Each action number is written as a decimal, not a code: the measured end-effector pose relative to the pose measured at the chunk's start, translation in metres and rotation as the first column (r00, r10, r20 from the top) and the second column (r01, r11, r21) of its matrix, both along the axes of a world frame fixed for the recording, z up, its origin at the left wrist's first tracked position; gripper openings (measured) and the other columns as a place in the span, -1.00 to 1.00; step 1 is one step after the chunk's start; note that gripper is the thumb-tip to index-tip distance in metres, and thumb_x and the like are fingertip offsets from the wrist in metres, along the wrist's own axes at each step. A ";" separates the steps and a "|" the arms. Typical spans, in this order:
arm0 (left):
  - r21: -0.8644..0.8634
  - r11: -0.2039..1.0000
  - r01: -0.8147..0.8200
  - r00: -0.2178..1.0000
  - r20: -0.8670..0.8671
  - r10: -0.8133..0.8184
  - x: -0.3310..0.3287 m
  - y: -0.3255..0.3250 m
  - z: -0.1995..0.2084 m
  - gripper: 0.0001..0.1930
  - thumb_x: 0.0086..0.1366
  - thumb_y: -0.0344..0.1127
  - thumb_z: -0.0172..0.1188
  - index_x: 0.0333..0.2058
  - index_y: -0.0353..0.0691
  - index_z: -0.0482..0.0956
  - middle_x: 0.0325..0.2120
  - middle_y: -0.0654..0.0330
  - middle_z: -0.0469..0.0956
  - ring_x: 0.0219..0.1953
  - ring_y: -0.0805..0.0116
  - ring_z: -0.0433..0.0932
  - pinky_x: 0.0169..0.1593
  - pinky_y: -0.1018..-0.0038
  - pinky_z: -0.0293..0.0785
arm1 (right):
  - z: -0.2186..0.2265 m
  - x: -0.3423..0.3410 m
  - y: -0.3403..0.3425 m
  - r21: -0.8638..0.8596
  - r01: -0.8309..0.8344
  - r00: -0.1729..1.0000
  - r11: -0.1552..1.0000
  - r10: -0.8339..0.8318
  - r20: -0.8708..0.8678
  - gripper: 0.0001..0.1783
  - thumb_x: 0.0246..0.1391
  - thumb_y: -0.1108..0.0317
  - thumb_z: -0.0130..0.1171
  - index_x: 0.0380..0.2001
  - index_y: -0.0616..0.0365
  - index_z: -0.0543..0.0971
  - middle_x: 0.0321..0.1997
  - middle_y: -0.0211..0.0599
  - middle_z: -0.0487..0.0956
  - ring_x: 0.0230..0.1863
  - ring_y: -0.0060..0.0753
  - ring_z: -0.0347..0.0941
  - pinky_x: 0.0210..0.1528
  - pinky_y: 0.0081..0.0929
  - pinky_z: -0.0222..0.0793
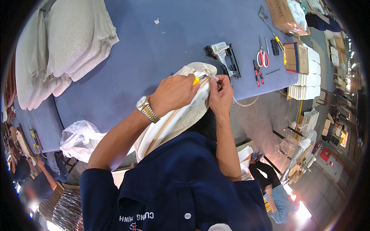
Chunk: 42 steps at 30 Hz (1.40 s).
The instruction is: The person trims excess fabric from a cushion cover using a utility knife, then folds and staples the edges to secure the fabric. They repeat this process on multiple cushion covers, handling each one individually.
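I see left hand [173,92] clenched on yellow-handled tool [196,81], pressing padded panel [181,119] | right hand [219,94] pinching fabric edge [211,79] taut | panel braced against body off surface [154,50] | staple gun [225,56] within reach

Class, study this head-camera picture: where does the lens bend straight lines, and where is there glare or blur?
Head view: the blue table edge curves toward the dark round rim; glare burns out the floor at lower right; far corners blur, while the left hand, right hand and staple gun stay sharp.
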<state>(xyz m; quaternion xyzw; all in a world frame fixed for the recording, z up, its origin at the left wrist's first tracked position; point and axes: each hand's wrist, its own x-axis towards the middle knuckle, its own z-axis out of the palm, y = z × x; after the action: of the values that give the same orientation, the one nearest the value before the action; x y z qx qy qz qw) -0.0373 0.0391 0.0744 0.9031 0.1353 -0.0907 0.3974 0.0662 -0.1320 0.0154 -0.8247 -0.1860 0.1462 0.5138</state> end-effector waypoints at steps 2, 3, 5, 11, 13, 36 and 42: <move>0.005 1.000 0.009 1.000 -0.010 -0.009 0.000 0.000 -0.001 -0.62 0.47 -0.07 0.04 -0.23 -0.36 0.52 -0.43 -0.19 0.63 -0.36 -0.25 0.61 -0.27 -0.08 0.49 | -0.003 0.000 -0.001 0.091 -0.001 0.997 0.996 0.007 -0.076 -0.81 0.32 0.33 0.27 -0.20 0.25 0.54 -0.29 -0.44 0.56 -0.28 -0.67 0.41 -0.20 -0.63 0.37; 0.013 1.000 0.014 1.000 -0.013 -0.014 -0.001 0.000 -0.003 -0.62 0.47 -0.07 0.04 -0.23 -0.36 0.52 -0.43 -0.19 0.63 -0.36 -0.25 0.61 -0.27 -0.08 0.49 | -0.005 -0.001 -0.002 0.115 -0.003 0.997 0.993 0.012 -0.081 -0.81 0.33 0.33 0.26 -0.20 0.25 0.55 -0.29 -0.45 0.56 -0.28 -0.68 0.40 -0.20 -0.63 0.37; 0.029 0.999 0.016 1.000 -0.004 -0.016 -0.001 0.001 -0.003 -0.62 0.47 -0.07 0.04 -0.23 -0.35 0.53 -0.43 -0.18 0.63 -0.35 -0.24 0.62 -0.28 -0.08 0.50 | -0.005 -0.001 -0.001 0.131 0.006 0.995 0.991 0.007 -0.096 -0.80 0.33 0.31 0.26 -0.21 0.25 0.55 -0.29 -0.45 0.56 -0.27 -0.66 0.40 -0.20 -0.62 0.37; 0.093 0.995 0.033 0.999 -0.017 -0.031 0.001 -0.001 0.007 -0.64 0.47 -0.06 0.03 -0.21 -0.30 0.53 -0.40 -0.16 0.65 -0.35 -0.22 0.64 -0.28 -0.06 0.53 | -0.008 -0.002 0.000 0.125 0.032 0.995 0.992 -0.021 -0.094 -0.77 0.30 0.29 0.30 -0.23 0.26 0.55 -0.32 -0.41 0.57 -0.28 -0.62 0.39 -0.19 -0.58 0.36; 0.113 0.992 0.056 0.998 -0.041 -0.052 0.004 0.000 0.008 -0.64 0.47 -0.06 0.03 -0.20 -0.29 0.52 -0.39 -0.15 0.65 -0.35 -0.21 0.64 -0.28 -0.06 0.54 | -0.009 -0.001 -0.001 0.089 0.031 0.996 0.996 -0.024 -0.082 -0.78 0.30 0.30 0.30 -0.23 0.26 0.55 -0.32 -0.40 0.58 -0.28 -0.62 0.39 -0.19 -0.58 0.37; 0.067 0.987 0.144 0.987 -0.084 -0.138 0.023 0.006 0.010 -0.61 0.48 -0.08 0.00 -0.20 -0.38 0.55 -0.41 -0.21 0.65 -0.35 -0.25 0.65 -0.27 -0.06 0.55 | -0.007 -0.004 0.000 0.094 0.050 0.995 0.994 -0.042 -0.088 -0.79 0.29 0.33 0.29 -0.24 0.28 0.55 -0.33 -0.36 0.58 -0.28 -0.58 0.41 -0.16 -0.55 0.38; 0.032 0.980 0.197 0.974 -0.122 -0.191 0.029 0.008 0.011 -0.61 0.47 -0.10 0.00 -0.22 -0.38 0.57 -0.41 -0.22 0.65 -0.33 -0.26 0.65 -0.23 -0.06 0.54 | -0.005 -0.006 -0.001 0.100 0.075 0.992 0.992 -0.064 -0.112 -0.79 0.30 0.33 0.29 -0.24 0.27 0.55 -0.32 -0.36 0.59 -0.29 -0.61 0.41 -0.17 -0.57 0.38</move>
<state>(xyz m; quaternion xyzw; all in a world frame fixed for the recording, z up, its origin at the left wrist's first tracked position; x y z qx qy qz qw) -0.0078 0.0474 0.0857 0.9135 0.0719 -0.1795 0.3579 0.0603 -0.1326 0.0106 -0.7936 -0.1363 0.1631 0.5701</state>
